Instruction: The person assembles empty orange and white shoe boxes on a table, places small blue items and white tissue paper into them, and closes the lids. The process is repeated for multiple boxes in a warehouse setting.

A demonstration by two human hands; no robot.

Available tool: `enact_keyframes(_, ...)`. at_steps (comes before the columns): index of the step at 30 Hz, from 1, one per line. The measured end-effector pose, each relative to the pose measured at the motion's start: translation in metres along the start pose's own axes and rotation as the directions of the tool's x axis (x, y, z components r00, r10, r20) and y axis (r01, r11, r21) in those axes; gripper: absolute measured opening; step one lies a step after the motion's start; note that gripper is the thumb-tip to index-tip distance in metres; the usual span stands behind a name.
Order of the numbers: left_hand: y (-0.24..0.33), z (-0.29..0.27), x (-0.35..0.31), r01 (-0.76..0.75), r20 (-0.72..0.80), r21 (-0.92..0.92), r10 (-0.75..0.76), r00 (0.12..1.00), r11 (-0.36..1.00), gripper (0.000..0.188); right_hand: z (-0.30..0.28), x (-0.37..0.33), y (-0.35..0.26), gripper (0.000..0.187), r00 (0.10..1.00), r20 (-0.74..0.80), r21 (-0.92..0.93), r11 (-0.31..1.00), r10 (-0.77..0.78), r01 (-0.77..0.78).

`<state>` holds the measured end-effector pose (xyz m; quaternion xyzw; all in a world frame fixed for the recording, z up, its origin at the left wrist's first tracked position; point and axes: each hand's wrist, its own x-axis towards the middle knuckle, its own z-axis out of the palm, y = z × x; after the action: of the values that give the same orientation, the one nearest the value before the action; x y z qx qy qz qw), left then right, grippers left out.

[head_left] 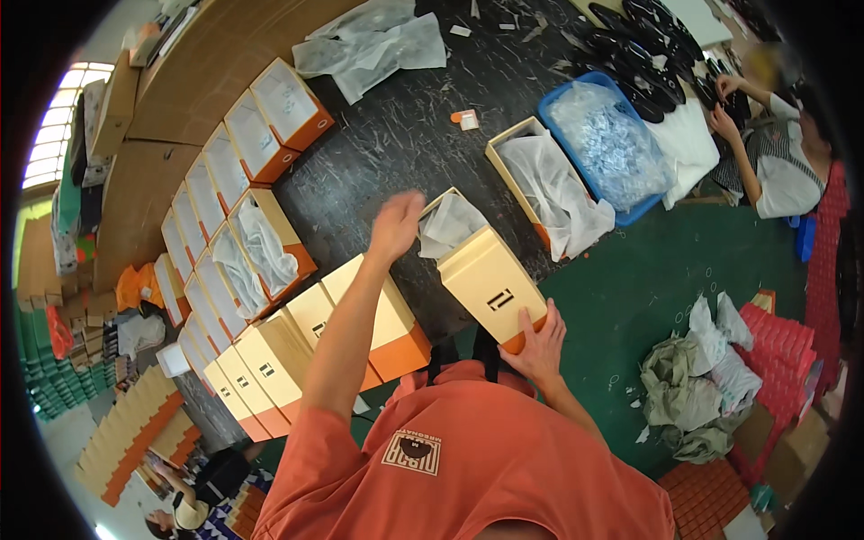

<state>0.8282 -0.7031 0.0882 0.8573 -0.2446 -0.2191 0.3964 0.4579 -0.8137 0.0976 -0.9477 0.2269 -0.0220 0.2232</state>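
Observation:
In front of me on the dark table stands a shoe box with white tissue paper (453, 223) showing at its far end. A cream lid (477, 270) with an orange near edge covers the rest of it. My right hand (538, 346) grips the lid's near right corner, thumb and fingers bent round the edge. My left hand (399, 227) hovers just left of the tissue-filled end, holding nothing that I can see; motion smears its fingers. To the right is an open shoe box (551, 184) with tissue paper spilling over its side.
Closed cream-and-orange boxes (310, 315) line the near left. Open boxes (270, 103) stand in rows behind them. A blue tub (643, 209) holds small clear packets. Loose tissue sheets (373, 45) and an orange-and-white tag (465, 119) lie farther back. A co-worker (774, 162) handles black shoes (639, 54).

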Motion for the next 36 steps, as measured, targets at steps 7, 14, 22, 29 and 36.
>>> enact_keyframes(7, -0.009, 0.006, 0.030, 0.343, 0.406, -0.006, -0.311, 0.859, 0.939, 0.050, -0.005, 0.121, -0.049, 0.102, 0.989, 0.129, -0.048, 0.997, 0.070, -0.064)
enact_keyframes(14, -0.034, 0.012, 0.090, -0.036, 0.400, 0.162, -0.032, 0.916, 0.986, 0.081, -0.001, 0.104, -0.049, 0.106, 0.998, 0.034, 0.113, 0.992, 0.047, -0.050)
enact_keyframes(22, 0.117, 0.137, 0.131, -0.197, -0.003, 0.330, 0.210, 0.978, 0.923, 0.075, -0.079, 0.095, 0.113, 0.106, 0.792, -0.358, 0.519, 0.810, 0.496, -0.273)
enact_keyframes(29, 0.118, 0.124, 0.128, -0.018, 0.185, 0.341, -0.048, 0.982, 0.940, 0.060, -0.049, 0.101, 0.079, 0.109, 0.975, -0.038, -0.063, 0.973, 0.219, -0.221)
enact_keyframes(36, 0.095, 0.149, 0.119, 0.097, 0.054, 0.380, -0.127, 0.990, 0.920, 0.037, -0.048, 0.187, 0.051, 0.115, 0.955, 0.173, -0.167, 0.963, 0.241, -0.212)
